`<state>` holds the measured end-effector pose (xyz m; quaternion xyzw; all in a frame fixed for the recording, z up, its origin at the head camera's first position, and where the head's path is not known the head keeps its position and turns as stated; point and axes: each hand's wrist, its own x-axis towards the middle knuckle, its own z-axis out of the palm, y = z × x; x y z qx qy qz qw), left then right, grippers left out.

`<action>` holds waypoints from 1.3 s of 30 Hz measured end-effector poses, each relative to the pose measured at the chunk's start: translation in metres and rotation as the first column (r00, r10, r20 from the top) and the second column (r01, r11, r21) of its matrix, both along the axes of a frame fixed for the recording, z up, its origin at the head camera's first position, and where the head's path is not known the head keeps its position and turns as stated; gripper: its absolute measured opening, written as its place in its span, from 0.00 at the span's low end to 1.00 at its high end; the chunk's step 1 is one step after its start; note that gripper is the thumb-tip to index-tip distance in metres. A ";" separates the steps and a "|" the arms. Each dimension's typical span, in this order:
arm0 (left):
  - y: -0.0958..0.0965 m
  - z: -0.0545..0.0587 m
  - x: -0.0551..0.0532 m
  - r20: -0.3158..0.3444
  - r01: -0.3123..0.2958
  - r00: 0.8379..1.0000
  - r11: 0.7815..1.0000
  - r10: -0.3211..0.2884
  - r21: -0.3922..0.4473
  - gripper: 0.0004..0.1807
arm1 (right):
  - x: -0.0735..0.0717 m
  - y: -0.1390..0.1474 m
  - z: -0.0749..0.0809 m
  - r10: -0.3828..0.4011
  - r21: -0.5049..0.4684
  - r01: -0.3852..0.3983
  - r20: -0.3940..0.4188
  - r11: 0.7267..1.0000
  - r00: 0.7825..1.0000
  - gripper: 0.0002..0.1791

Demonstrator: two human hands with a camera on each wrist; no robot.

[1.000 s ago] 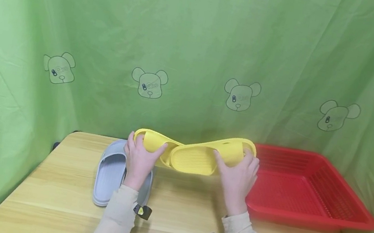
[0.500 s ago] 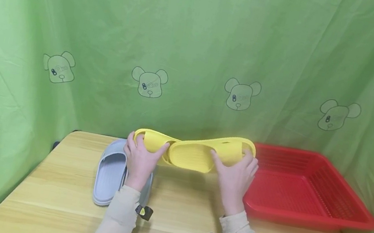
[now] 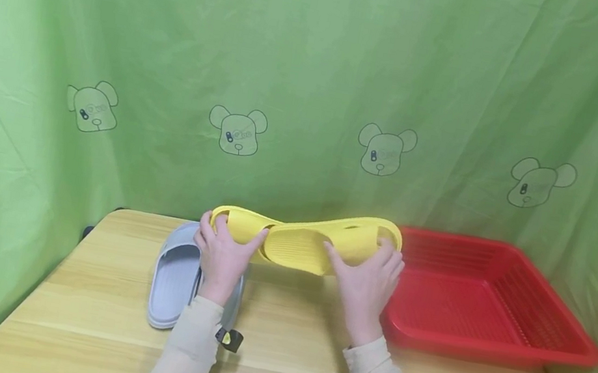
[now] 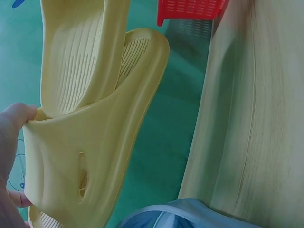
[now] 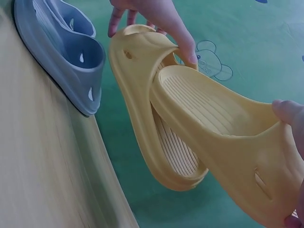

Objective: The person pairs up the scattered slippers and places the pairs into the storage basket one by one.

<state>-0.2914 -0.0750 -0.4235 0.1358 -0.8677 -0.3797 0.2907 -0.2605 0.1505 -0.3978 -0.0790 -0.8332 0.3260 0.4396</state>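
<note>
The two yellow open-toed slippers (image 3: 297, 247) look like rubbery plastic, dull and smooth outside, with ridged lines inside. The grey-blue open-toed slippers (image 3: 173, 287) look dull and smooth too. The red rectangular basket (image 3: 463, 343) is plastic with little holes. The light-brown table (image 3: 80, 288) looks like smooth wood. The hanging green curtain (image 3: 318, 71) looks like thin, wrinkly cloth.

With our left hand (image 3: 222, 263) we grip one yellow slide sandal (image 3: 247, 225), and with our right hand (image 3: 368, 287) its ridged yellow mate (image 3: 297, 247), heels overlapping, off the pale wood-grain table (image 3: 291, 337). Blue-grey slippers (image 3: 170, 290) lie partly behind our beige-sleeved left forearm (image 3: 189, 343); a red perforated basket (image 3: 492, 347) stands rightward, before a green bear-printed curtain (image 3: 321, 52).
</note>
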 end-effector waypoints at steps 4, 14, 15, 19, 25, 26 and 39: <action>-0.001 -0.001 -0.001 -0.022 -0.012 1.000 1.000 0.012 -0.004 0.54 | 0.002 -0.004 0.000 0.019 0.015 -0.019 0.020 1.000 1.000 0.56; -0.001 -0.001 0.002 0.011 0.001 1.000 1.000 -0.001 -0.013 0.55 | 0.002 -0.006 -0.001 0.032 0.047 -0.036 0.096 0.998 0.995 0.53; -0.001 -0.001 0.002 0.011 -0.002 1.000 1.000 0.002 -0.016 0.55 | 0.003 -0.007 0.000 0.033 0.049 -0.038 0.100 0.998 0.994 0.52; -0.003 -0.001 0.002 0.001 -0.010 1.000 1.000 0.010 -0.026 0.54 | 0.003 -0.010 0.000 0.039 0.056 -0.046 0.117 0.997 0.992 0.51; -0.003 0.000 0.002 0.013 0.007 1.000 1.000 -0.007 -0.011 0.55 | 0.004 -0.016 -0.001 0.065 0.059 -0.077 0.181 0.995 0.981 0.52; -0.004 0.000 0.002 0.017 0.008 1.000 1.000 -0.008 -0.011 0.55 | 0.004 -0.016 -0.001 0.068 0.059 -0.081 0.198 0.995 0.978 0.53; -0.021 0.001 -0.003 0.083 -0.004 0.997 1.000 0.003 0.013 0.55 | 0.006 -0.018 -0.004 0.127 0.165 -0.178 0.279 0.970 0.952 0.57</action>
